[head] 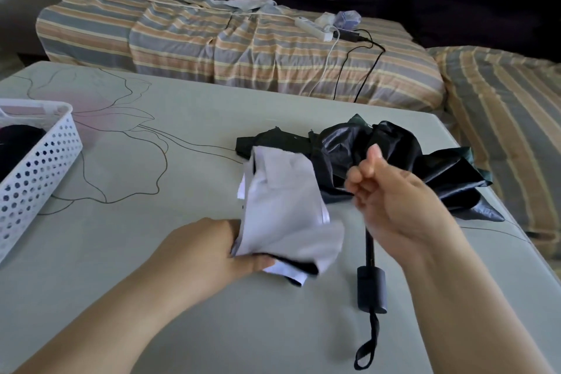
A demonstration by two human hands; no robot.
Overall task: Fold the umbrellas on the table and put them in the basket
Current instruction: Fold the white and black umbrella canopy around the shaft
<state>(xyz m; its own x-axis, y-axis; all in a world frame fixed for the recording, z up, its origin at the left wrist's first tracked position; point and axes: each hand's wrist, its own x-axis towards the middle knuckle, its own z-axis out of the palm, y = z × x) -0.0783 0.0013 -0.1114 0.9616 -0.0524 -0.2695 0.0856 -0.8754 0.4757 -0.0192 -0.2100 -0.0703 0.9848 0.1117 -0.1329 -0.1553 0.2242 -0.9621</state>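
Slippage is the nearest risk: at about seven o'clock the left hand grips the lower end of a pale grey-lilac umbrella, fingers curled round the bunched cloth, and since that canopy is loose and only gathered, I judge it could spring open or slide out of the hold before it is rolled tight. Its long axis runs from the hand at seven o'clock up toward twelve; the folds hide which end is the handle. Just right of it, at about five o'clock, the black umbrella's handle lies flat on the table, with its wrist strap trailing nearer the person. The shaft runs from that handle away toward one o'clock, so the black umbrella points its handle at the person and its crumpled canopy away from them. The right hand hovers above that shaft, fingers curled with the thumb up; it is blurred, and I cannot tell whether it pinches anything. A snag is likely if the pale cloth, which overlaps the black canopy's near edge, drags it along. Black fabric spreads toward the table's right edge at three o'clock and could slip off. Well apart, at nine o'clock, the white perforated basket already holds something dark.
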